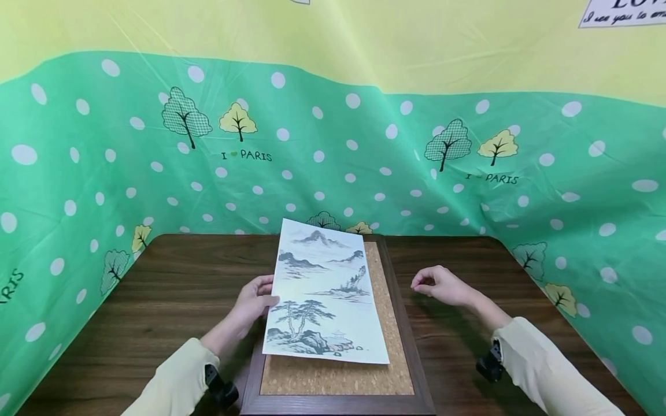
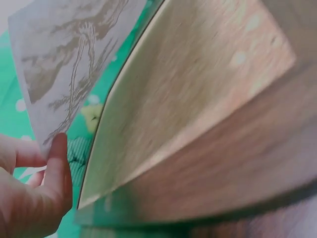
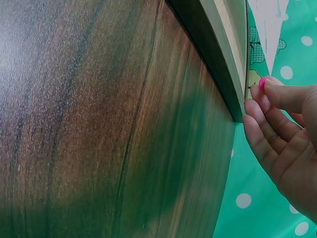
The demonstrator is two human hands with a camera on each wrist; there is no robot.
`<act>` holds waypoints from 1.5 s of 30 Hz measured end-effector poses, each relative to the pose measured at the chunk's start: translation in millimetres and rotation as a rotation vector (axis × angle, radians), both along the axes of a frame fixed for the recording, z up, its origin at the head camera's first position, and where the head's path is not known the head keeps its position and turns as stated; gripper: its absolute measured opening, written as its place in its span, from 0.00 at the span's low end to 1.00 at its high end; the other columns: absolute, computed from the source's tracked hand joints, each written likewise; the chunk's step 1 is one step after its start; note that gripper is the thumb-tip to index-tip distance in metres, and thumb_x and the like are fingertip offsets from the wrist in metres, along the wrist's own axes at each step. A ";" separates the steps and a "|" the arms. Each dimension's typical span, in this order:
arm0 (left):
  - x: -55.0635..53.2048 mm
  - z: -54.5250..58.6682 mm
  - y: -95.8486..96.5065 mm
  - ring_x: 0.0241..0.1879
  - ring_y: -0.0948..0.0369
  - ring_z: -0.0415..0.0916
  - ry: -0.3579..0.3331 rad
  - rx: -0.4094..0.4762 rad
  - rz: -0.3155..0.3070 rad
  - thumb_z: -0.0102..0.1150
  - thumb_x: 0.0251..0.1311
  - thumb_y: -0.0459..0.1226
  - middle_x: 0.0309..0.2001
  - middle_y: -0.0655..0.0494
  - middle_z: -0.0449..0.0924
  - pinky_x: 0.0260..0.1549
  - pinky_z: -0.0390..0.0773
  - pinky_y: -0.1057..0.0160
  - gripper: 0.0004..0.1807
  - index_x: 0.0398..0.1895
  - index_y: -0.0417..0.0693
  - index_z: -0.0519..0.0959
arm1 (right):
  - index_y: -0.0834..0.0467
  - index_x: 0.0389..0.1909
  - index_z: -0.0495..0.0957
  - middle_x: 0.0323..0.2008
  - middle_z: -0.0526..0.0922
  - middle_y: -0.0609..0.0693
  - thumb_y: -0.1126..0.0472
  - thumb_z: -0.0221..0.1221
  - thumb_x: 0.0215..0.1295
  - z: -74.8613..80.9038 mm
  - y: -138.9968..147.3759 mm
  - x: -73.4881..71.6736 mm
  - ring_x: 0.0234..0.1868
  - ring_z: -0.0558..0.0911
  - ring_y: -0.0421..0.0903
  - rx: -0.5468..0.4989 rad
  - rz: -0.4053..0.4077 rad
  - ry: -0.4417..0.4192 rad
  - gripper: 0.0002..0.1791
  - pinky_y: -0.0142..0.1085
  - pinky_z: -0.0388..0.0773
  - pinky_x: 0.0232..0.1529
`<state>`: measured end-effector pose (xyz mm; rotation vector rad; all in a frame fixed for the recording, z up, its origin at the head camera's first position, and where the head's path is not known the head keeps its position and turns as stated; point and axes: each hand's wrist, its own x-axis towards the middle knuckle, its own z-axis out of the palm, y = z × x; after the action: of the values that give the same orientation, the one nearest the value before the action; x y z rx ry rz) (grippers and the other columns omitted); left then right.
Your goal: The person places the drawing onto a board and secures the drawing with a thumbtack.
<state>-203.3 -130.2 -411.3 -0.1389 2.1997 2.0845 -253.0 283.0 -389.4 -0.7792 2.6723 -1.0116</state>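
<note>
My left hand (image 1: 256, 299) grips the left edge of a white sheet with an ink landscape painting (image 1: 325, 292), thumb on the front. Mountains, pines and rocks show on it. The sheet is held tilted above a cork board (image 1: 333, 378) with a dark wooden frame (image 1: 403, 315), overlapping much of the cork in the head view. To the right of the board, my right hand (image 1: 442, 286) is raised over the table. In the right wrist view, its thumb and index finger pinch a small bright pink round thing (image 3: 263, 83); the fingers hide part of it.
The dark wooden table (image 1: 171, 289) bears the board, which reaches toward its front. Behind and at both sides hangs a green and yellow cloth (image 1: 354, 133) with white dots and printed trees. Each wrist wears a black camera (image 1: 221, 388).
</note>
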 end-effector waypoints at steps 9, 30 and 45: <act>13.7 -3.7 20.9 0.25 0.62 0.69 -0.017 -0.046 -0.032 0.52 0.49 0.22 0.43 0.42 0.72 0.22 0.70 0.67 0.25 0.55 0.32 0.67 | 0.67 0.32 0.78 0.29 0.79 0.58 0.68 0.56 0.60 -1.9 -2.6 -0.1 0.26 0.72 0.39 0.006 -0.005 -0.002 0.05 0.30 0.71 0.26; 25.2 -15.8 24.2 0.31 0.58 0.73 0.026 -0.211 -0.055 0.55 0.39 0.20 0.39 0.41 0.72 0.30 0.75 0.63 0.32 0.55 0.27 0.64 | 0.65 0.31 0.78 0.29 0.80 0.55 0.70 0.55 0.60 -8.7 -11.8 1.4 0.27 0.72 0.39 0.017 0.013 0.015 0.04 0.30 0.72 0.26; 24.7 -13.4 24.8 0.33 0.56 0.75 0.067 -0.313 -0.064 0.58 0.37 0.19 0.37 0.41 0.74 0.29 0.76 0.63 0.32 0.54 0.26 0.64 | 0.64 0.30 0.79 0.28 0.80 0.56 0.69 0.56 0.60 -11.1 -17.8 0.8 0.26 0.72 0.38 -0.016 0.000 0.010 0.04 0.30 0.71 0.25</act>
<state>-178.5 -105.4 -424.7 -0.0225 2.5207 1.7242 -252.2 265.2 -400.5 -0.7894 2.6756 -1.0332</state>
